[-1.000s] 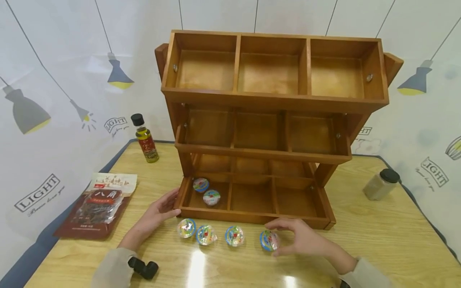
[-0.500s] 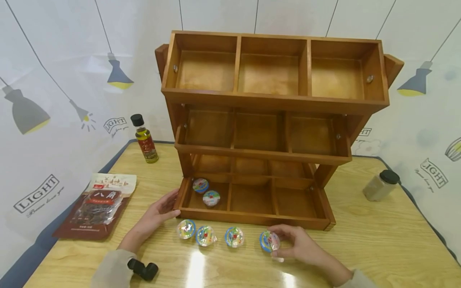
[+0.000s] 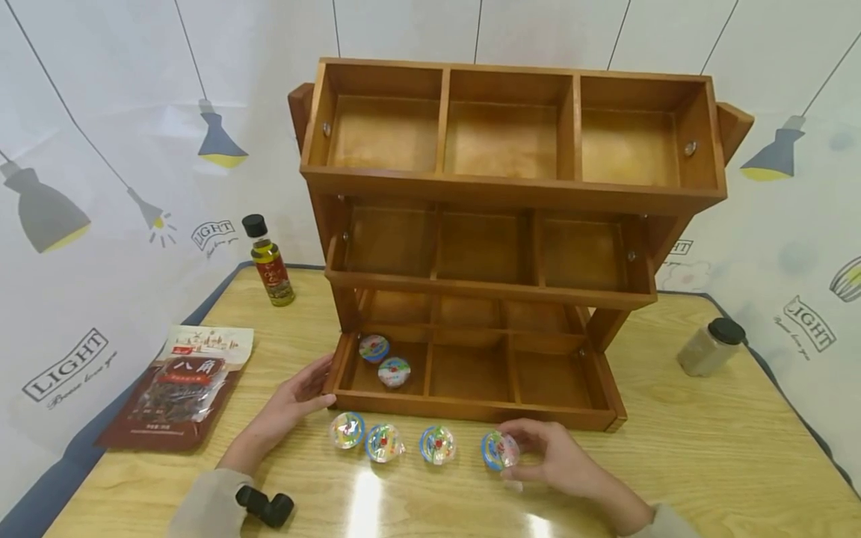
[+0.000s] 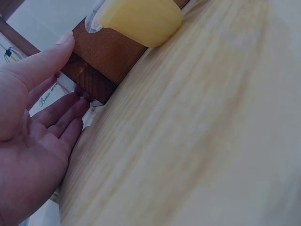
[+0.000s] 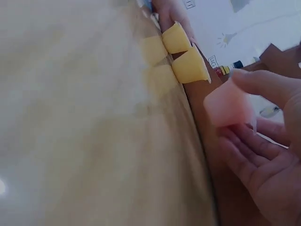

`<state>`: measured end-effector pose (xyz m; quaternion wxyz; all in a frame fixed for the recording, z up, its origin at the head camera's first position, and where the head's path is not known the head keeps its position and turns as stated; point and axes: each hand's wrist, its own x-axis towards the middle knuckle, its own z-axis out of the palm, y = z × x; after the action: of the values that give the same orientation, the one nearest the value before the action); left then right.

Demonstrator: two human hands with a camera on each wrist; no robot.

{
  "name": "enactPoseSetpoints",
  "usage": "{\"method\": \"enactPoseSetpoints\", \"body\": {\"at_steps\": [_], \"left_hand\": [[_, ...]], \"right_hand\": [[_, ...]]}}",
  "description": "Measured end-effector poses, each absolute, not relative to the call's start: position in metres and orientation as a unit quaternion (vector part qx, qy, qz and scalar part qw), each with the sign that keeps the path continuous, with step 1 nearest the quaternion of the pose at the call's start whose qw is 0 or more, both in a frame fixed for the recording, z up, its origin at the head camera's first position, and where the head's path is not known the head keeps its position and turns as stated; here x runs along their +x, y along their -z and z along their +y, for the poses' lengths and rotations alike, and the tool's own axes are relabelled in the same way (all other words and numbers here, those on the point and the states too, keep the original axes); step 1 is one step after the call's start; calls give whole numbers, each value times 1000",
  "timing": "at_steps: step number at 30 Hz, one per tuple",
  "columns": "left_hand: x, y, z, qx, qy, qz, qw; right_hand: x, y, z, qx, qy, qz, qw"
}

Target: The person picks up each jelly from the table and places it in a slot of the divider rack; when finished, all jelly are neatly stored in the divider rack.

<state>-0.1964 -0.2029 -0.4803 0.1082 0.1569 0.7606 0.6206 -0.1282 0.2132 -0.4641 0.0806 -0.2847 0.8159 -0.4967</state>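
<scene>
In the head view, my right hand (image 3: 548, 459) pinches a small jelly cup (image 3: 499, 450) with a printed lid, in front of the wooden rack (image 3: 471, 415). The right wrist view shows this jelly cup (image 5: 229, 104) as pink, between thumb and fingers. My left hand (image 3: 292, 403) touches the rack's lower left corner, its thumb on the front board and its relaxed fingers along the side. Three more jelly cups (image 3: 438, 445) stand in a row between the hands. Two others (image 3: 394, 371) lie in the bottom tier's left compartment.
The rack has stepped tiers divided into compartments. An oil bottle (image 3: 272, 261) stands at the back left, behind a brown spice bag (image 3: 178, 392). At the right is a black-lidded jar (image 3: 711, 347). A lamp-printed sheet (image 3: 121, 246) hangs behind the table.
The right hand's fingers have closed in around the rightmost jelly cup, which has shifted very slightly left. The left hand stays at the rack's corner.
</scene>
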Motion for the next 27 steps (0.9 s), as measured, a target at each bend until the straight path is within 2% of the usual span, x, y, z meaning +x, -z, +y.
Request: {"method": "enactPoseSetpoints", "body": {"at_steps": [6, 10, 14, 19, 27], "left_hand": [[-194, 478, -207, 149, -610, 770, 110], [-197, 478, -207, 137, -613, 770, 112], [-201, 482, -203, 144, -620, 763, 119], [-201, 486, -200, 149, -623, 758, 121], [-199, 482, -202, 147, -626, 757, 114]], "right_hand": [[-146, 436, 185, -288, 479, 829, 1], [-176, 422, 171, -230, 476, 849, -15], [-208, 423, 162, -136, 437, 889, 22], [-230, 434, 151, -84, 410, 905, 75], [-239, 441, 139, -54, 437, 894, 83]]}}
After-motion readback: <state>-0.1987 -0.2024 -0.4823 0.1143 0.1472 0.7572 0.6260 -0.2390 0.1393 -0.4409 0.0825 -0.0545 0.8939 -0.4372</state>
